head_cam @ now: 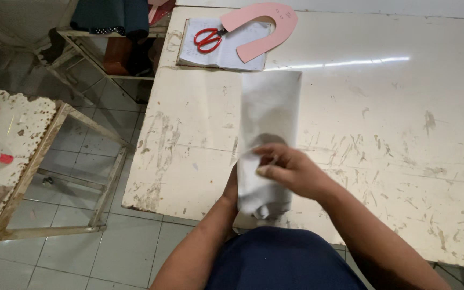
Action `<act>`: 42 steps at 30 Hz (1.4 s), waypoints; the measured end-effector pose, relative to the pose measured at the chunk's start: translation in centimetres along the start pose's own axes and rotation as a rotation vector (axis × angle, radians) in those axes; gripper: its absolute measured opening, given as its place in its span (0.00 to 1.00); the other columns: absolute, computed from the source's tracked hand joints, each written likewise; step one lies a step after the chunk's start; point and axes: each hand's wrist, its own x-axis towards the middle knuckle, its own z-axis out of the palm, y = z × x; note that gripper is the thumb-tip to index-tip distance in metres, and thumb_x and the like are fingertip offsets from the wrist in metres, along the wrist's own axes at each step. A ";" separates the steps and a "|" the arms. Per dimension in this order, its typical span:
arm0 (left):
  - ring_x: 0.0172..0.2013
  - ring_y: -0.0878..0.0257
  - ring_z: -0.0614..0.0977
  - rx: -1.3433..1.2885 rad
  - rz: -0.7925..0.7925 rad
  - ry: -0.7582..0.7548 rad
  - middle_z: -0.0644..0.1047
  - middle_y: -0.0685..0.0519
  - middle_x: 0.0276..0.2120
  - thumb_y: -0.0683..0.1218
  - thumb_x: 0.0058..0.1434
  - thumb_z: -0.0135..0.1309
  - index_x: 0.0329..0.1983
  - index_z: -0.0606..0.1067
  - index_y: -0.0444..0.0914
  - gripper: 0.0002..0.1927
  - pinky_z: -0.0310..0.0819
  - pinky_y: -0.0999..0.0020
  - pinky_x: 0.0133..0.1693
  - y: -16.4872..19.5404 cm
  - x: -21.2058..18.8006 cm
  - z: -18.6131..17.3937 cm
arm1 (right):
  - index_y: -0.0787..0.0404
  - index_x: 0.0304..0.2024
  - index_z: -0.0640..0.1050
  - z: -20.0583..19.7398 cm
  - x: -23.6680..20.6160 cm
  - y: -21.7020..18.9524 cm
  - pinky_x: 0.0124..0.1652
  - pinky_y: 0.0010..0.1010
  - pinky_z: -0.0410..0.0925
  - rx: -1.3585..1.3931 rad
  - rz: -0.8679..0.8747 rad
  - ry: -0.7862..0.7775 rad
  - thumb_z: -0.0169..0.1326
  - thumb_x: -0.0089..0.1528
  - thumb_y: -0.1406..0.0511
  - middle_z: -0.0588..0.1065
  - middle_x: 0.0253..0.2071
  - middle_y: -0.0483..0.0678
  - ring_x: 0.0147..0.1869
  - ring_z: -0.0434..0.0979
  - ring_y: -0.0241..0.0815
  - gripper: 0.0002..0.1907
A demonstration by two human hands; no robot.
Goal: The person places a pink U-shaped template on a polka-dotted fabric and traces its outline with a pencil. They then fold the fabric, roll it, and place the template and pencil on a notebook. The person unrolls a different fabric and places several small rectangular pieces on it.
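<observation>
The right hand [291, 171] lies on a long white cloth [268, 123] at the near edge of the scuffed white table [393, 123], fingers pinched on a fold. The left hand [233, 180] is mostly hidden beneath that cloth; it seems to grip it, though I cannot tell. Beyond the fingers lie red scissors [208, 39] on a notebook [216, 51], with a pink horseshoe-shaped template [261, 27] partly overlapping it.

A pale grey folded cloth strip [268, 123] lies on a scuffed cream-white wooden table [393, 107]; red-handled scissors [208, 38] rest beside a pink horseshoe-shaped card template [264, 24].
</observation>
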 end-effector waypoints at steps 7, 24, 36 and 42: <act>0.57 0.55 0.78 -0.345 -0.012 -0.177 0.75 0.41 0.59 0.47 0.70 0.53 0.69 0.66 0.34 0.26 0.75 0.58 0.57 0.0 -0.9 -1.7 | 0.65 0.66 0.62 -1.5 -1.1 0.3 0.26 0.26 0.72 -0.129 -0.004 0.383 0.67 0.58 0.68 0.69 0.61 0.53 0.31 0.73 0.41 0.39; 0.68 0.53 0.62 0.206 -0.079 -0.107 0.61 0.47 0.70 0.40 0.37 0.71 0.76 0.47 0.43 0.64 0.62 0.55 0.64 2.8 -5.8 -2.0 | 0.64 0.53 0.77 2.2 1.7 6.5 0.52 0.39 0.73 -0.011 0.030 0.103 0.63 0.56 0.64 0.80 0.50 0.53 0.55 0.79 0.47 0.23; 0.56 0.54 0.80 0.258 0.074 0.258 0.77 0.44 0.57 0.41 0.59 0.57 0.69 0.62 0.36 0.33 0.74 0.61 0.56 1.4 0.0 -8.3 | 0.66 0.56 0.73 5.8 12.2 2.8 0.44 0.43 0.75 -0.122 0.450 0.212 0.55 0.60 0.46 0.80 0.48 0.59 0.47 0.82 0.47 0.35; 0.51 0.52 0.83 0.131 -0.087 0.474 0.78 0.40 0.53 0.42 0.58 0.53 0.67 0.63 0.33 0.32 0.77 0.59 0.54 8.7 7.1 -20.0 | 0.60 0.56 0.74 5.7 18.2 7.2 0.45 0.40 0.72 -0.634 0.266 0.383 0.56 0.62 0.47 0.75 0.52 0.51 0.50 0.79 0.49 0.30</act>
